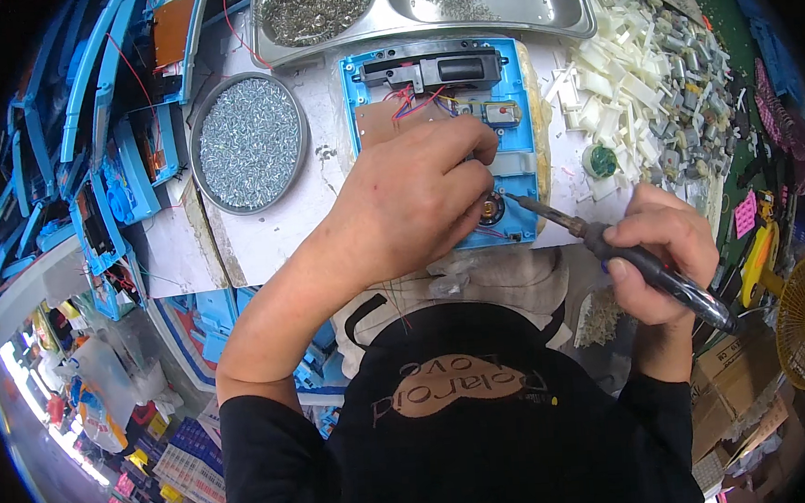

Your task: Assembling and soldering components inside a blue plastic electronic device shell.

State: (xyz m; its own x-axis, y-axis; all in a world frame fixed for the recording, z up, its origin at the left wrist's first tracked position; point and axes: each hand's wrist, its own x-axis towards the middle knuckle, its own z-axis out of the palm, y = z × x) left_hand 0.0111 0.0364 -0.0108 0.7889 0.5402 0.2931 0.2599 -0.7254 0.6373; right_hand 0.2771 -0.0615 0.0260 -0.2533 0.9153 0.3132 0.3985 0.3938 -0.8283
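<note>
I get bright, even light across flat white worktop (273,239); shadows soft. Glare glints off shiny rectangular steel tray (394,14). Long white strips of light (74,456) at lower left look blown out to me. Black short-sleeved shirt (489,467) swallows detail. Fisheye bends rim edges; corners fall black; bare hands (422,190) look sharp.
</note>
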